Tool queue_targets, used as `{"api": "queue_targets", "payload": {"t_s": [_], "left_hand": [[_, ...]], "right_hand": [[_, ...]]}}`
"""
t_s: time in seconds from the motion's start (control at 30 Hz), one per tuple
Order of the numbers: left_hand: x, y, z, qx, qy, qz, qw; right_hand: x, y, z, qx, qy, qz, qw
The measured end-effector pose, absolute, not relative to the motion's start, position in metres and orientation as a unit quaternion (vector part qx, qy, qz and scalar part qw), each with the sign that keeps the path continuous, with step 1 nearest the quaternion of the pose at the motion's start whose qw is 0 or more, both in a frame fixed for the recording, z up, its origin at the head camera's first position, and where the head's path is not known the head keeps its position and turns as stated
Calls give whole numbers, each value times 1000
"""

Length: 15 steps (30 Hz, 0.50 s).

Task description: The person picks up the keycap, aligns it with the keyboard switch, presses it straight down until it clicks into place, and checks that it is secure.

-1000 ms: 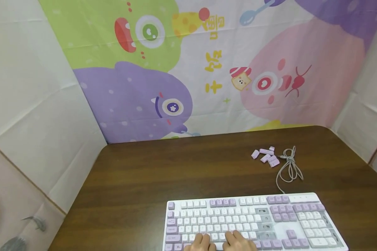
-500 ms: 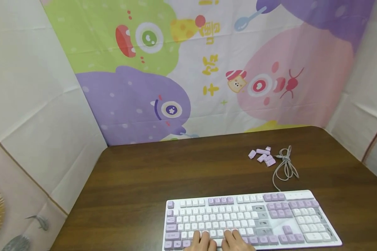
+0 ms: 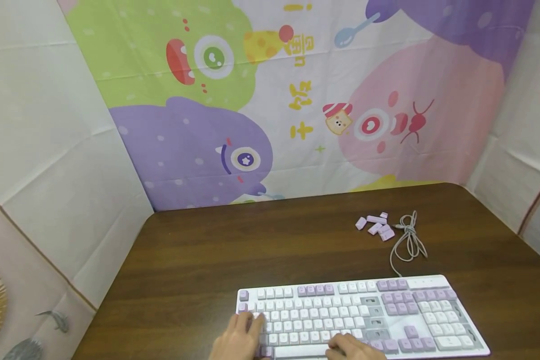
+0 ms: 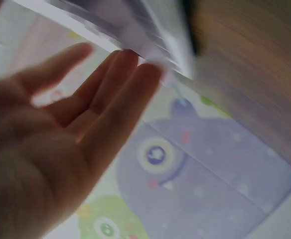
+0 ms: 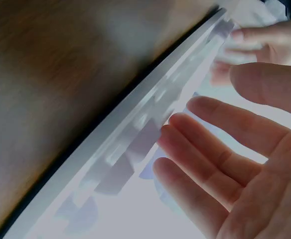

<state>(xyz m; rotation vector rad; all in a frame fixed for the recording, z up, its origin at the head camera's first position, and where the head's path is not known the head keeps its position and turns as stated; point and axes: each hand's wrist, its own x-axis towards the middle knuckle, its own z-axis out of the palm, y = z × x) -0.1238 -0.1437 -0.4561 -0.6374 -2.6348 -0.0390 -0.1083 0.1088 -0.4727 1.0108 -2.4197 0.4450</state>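
A white and lilac keyboard [image 3: 315,325] lies along the table's front edge, with several grey gaps where keycaps are absent. My left hand [image 3: 238,337] lies over its left end, fingertips on or just above the left keys. In the left wrist view the fingers of that hand [image 4: 85,119] are extended, with nothing held. Over the bottom row, right of the space bar, is my right hand [image 3: 353,347]. Its fingers [image 5: 210,134] are loosely bent in the right wrist view and reach the keyboard's edge; whether they press keys cannot be told.
Several loose lilac keycaps [image 3: 374,228] lie behind the keyboard's right half. Beside them is a bundled grey cable [image 3: 409,237], running to the keyboard's back edge. A cartoon-printed cloth [image 3: 297,100] hangs behind the brown table [image 3: 207,255], and pale cloth [image 3: 72,150] screens the left side.
My left hand has moved left, from the middle front of the keyboard to its left end. My right hand has shifted slightly right. The view has tilted and turned slightly.
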Motion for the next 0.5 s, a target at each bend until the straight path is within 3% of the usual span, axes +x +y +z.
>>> {"api": "queue_targets", "payload": {"t_s": [0.2,0.4,0.5], "left_hand": [[-131,-152,-483,-145,-924,31,352],[-125,-148,-484,-77,-966,-9,247],[-126,-146,-481,-53,-977,-48,200]], "right_hand": [[-115,117,-475,401,-864,171,252],[-124,120,-475,411,-839,142,327],[-128,127,-468,407,-845,129,324]]}}
